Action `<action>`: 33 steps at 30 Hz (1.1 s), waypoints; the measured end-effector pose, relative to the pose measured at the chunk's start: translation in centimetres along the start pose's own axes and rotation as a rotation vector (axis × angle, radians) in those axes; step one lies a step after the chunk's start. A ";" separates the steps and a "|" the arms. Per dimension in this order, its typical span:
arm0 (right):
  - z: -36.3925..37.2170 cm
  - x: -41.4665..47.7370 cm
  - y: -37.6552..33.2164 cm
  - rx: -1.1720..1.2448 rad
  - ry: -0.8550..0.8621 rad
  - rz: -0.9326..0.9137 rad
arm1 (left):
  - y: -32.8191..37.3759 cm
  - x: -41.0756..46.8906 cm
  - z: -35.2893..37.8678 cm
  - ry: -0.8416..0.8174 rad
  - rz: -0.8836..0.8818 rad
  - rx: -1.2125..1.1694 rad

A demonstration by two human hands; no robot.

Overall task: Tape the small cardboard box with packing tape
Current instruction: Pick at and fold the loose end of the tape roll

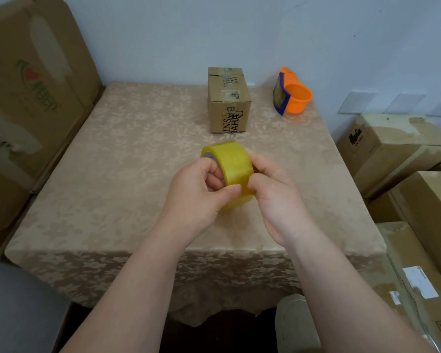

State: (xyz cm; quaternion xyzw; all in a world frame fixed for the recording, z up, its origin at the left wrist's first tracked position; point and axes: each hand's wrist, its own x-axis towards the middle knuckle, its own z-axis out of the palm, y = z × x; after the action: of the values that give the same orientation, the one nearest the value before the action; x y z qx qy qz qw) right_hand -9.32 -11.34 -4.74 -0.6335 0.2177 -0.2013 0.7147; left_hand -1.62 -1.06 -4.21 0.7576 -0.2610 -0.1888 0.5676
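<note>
Room's basically a storage corner: pale wall (214, 26) behind, big cardboard cartons (28, 98) stacked on the left and more brown boxes (402, 159) piled on the right, both stacks cut off by the frame edges. In the middle sits the counter (112, 174), covered with a beige leaf-pattern cloth that hangs over the near edge. The small cardboard box (228, 100) stands near the far edge, flaps shut, old tape strips and black print on it that I can't fully read. Just right of it, apart, lies an orange tape dispenser (294, 95) with a blue piece on its side. The yellowish packing tape roll (231, 169) is up off the cloth, well in front of the box. The left hand (199, 197) curls around it with fingers in the core, and the right hand (278, 197) pinches its outer face, so the roll's lower part is hidden.
</note>
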 end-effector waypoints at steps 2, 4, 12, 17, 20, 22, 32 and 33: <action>-0.2 0.1 0.2 -0.321 0.115 -0.083 | -0.2 0.2 -0.1 0.047 0.018 0.075; -0.4 -0.1 0.4 -0.599 0.218 -0.202 | -0.3 0.3 -0.3 0.087 0.044 0.178; -0.4 -0.5 0.9 -0.957 0.298 -0.481 | -0.3 0.2 -0.5 0.115 0.067 0.321; -0.4 -0.6 1.0 -1.071 0.298 -0.543 | -0.1 0.1 -0.7 0.079 0.078 0.364; -0.3 -0.6 0.7 -1.057 0.279 -0.503 | 0.0 0.0 -0.8 0.050 0.105 0.405; -0.3 -0.7 0.6 -1.044 0.266 -0.466 | 0.0 0.1 -0.8 0.039 0.117 0.430; -0.2 -1.0 -0.1 -1.092 0.175 -0.379 | -0.1 0.0 -1.0 -0.042 0.135 0.433; -0.2 -1.0 -0.2 -1.096 0.174 -0.375 | -0.1 0.0 -1.0 -0.048 0.137 0.434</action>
State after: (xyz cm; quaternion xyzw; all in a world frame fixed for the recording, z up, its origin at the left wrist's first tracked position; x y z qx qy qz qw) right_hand -10.29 -10.94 -4.50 -0.9195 0.2321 -0.2339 0.2143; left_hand -0.98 -0.26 -3.99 0.8379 -0.3598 -0.1070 0.3963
